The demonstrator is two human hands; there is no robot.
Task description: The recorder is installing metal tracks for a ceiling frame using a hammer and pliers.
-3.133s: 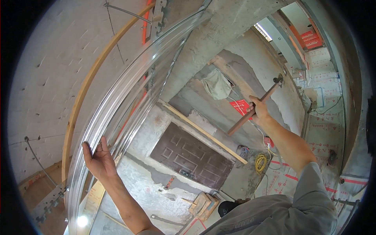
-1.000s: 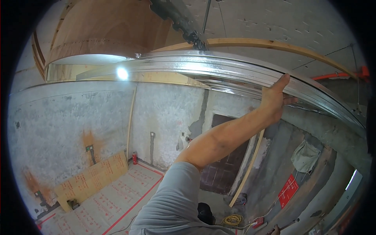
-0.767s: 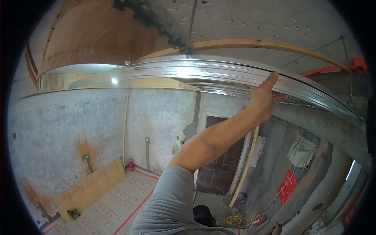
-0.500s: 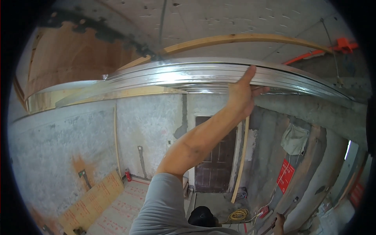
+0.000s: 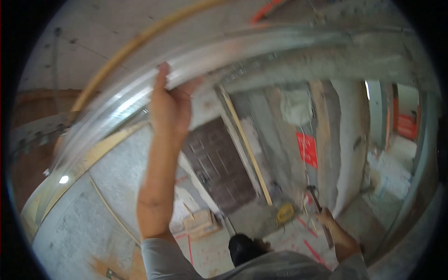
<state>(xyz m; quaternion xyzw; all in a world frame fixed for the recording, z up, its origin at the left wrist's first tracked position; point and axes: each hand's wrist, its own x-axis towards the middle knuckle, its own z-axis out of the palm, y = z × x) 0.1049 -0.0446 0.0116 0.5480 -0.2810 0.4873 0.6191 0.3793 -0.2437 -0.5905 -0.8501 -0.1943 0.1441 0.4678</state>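
My left hand point(image 5: 171, 102) is raised overhead against a long, shiny metal channel point(image 5: 128, 103). Its thumb lies up along the channel's face, and the other fingers go round the lower edge, partly hidden and smeared by motion. The channel runs across the upper view below the ceiling, blurred. Low on the right, my right hand point(image 5: 325, 217) is closed round the handle of a hammer point(image 5: 313, 192). The hammer's dark head points up and away from me, and the handle's end shows below the fist.
A timber batten point(image 5: 140, 39) crosses the ceiling. A dark panelled door point(image 5: 221, 163) stands ahead, with a leaning wooden strip point(image 5: 247, 149) beside it. On the floor are a coiled yellow cable point(image 5: 285, 213), stacked boards point(image 5: 198, 223) and a black rounded thing point(image 5: 242, 249).
The view has swung right and tilted. The channel now slants down to the left, with my left hand still on it. My right hand and the hammer have come more fully into view.
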